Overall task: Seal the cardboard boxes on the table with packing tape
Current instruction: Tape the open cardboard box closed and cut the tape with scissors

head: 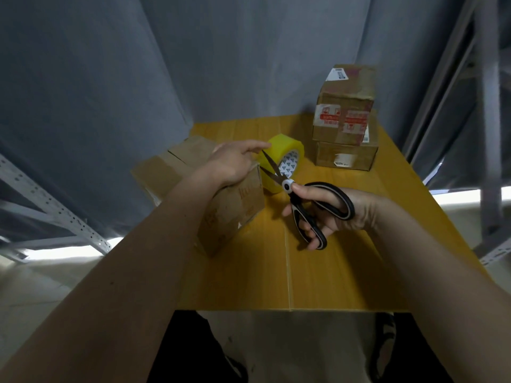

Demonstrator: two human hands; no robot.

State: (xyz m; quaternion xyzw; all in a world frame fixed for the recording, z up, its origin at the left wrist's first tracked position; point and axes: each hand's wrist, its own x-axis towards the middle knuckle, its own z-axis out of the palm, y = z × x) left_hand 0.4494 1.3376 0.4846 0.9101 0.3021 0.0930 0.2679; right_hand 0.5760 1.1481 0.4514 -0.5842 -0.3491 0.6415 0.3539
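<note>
1. Right hand (331, 214) grip clamped on black scissors (301, 194), fingers through the handle loops, blades apart, tips pointing up-left at the yellow tape roll (279, 161).
2. Left hand (235, 164) lies palm down on the top right edge of the near cardboard box (215, 194), fingers straight, grip apart, fingertips touching the roll.
3. Roll stands on edge on the table (331, 272), just beside that box.
4. Both forearms reach forward, left crossing over the box.
5. Two stacked boxes (345, 120) sit far right on the table, well apart.
</note>
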